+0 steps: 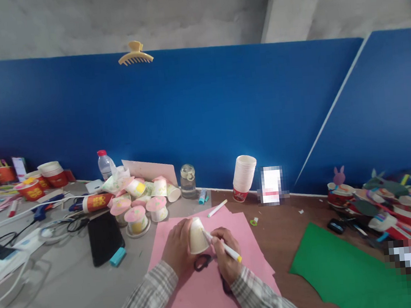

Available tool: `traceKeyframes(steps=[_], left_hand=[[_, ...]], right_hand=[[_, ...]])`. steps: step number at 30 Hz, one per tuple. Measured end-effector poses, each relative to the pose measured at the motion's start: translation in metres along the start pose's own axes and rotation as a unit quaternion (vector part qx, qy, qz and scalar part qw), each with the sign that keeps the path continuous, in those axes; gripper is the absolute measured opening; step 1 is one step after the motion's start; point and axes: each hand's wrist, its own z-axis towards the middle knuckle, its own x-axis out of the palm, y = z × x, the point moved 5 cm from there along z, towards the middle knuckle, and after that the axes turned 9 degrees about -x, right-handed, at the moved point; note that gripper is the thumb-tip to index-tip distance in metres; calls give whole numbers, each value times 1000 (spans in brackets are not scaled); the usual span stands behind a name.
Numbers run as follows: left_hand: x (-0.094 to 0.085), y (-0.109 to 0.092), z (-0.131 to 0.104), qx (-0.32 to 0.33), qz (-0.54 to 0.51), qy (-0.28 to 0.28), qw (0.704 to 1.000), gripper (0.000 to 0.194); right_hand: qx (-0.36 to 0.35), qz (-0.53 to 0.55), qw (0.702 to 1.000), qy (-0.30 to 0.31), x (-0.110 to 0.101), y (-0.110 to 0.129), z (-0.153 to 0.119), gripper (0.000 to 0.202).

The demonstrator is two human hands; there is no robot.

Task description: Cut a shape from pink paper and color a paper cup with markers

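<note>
A white paper cup [198,238], mouth downward, is held in my left hand [179,246], whose fingers wrap its left side. My right hand [227,252] grips a white marker with a yellow end [233,253], its tip touching the cup's right side. Both hands are above pink paper sheets [200,300]. Beneath them lie dark-handled scissors [202,262], partly hidden by my right hand. Another white marker [217,208] rests at the back of the pink paper.
Decorated cups [136,218], a black phone [105,239] and cables lie left. A glass jar [188,182] and stacked cups [244,177] stand behind. Green sheet [345,266] and craft pieces [385,200] are right. A blue partition [205,111] borders the back.
</note>
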Motion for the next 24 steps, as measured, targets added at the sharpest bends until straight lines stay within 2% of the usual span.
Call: traceKeyframes(steps=[8,13,24], left_hand=[[2,1,0,1,-10,8,1000,77],[1,1,0,5,-13,12,1000,73],[1,0,1,-8,-22,14,1000,73]], right_hand=[[8,6,1000,29,3,-4,-2,12],[12,8,999,39,5,-8,-3,12],[7,10,1000,21,2,-2,0,13]])
